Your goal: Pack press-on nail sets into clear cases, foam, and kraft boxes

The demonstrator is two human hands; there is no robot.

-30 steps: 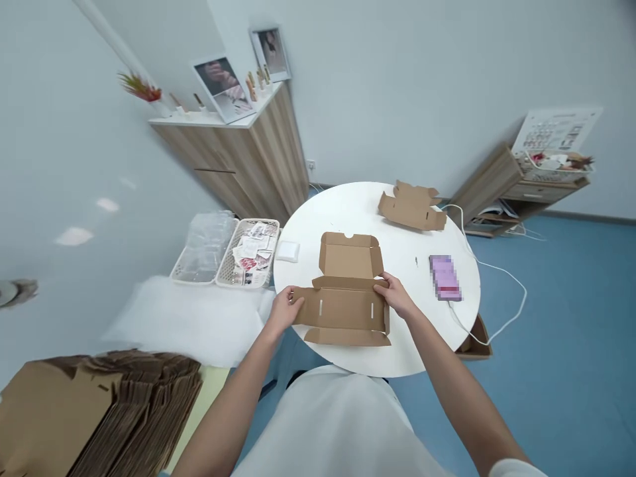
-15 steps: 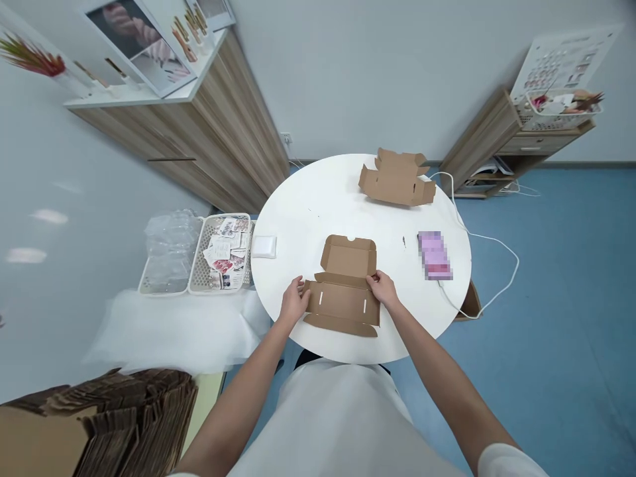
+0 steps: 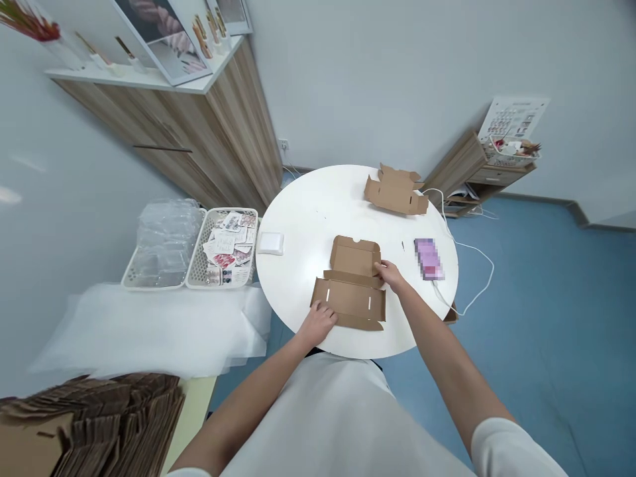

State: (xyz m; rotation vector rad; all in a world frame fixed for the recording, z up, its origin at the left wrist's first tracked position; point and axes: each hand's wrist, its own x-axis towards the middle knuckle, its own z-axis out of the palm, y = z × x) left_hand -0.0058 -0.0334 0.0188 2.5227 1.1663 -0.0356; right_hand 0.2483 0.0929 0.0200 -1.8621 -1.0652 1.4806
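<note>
A flat, partly folded cardboard box [image 3: 352, 299] lies on the white round table [image 3: 298, 205], its lid panel pointing away from me. Two pale slots show in its base panel. My left hand [image 3: 318, 324] is at the near left corner, fingers bent over the front flap and closed on it; the thumb is hard to see. At the right edge, beside the fold between lid and base, my right hand [image 3: 390, 273] pinches the cardboard. Farther back on the table sits a second cardboard box [image 3: 397, 192], unfolded with its side flaps raised.
A pixelated purple item [image 3: 428, 258] with a white cable [image 3: 474, 248] lies at the right. On the left are a white packet [image 3: 271, 243], a basket of cards [image 3: 197, 265], a basket of clear plastic [image 3: 149, 286], white sheets [image 3: 163, 324] and stacked cardboard [image 3: 124, 424].
My left hand has moved from the box's left edge to its near left flap. My right hand stays at the right edge, slightly nearer the lid. The view has shifted.
</note>
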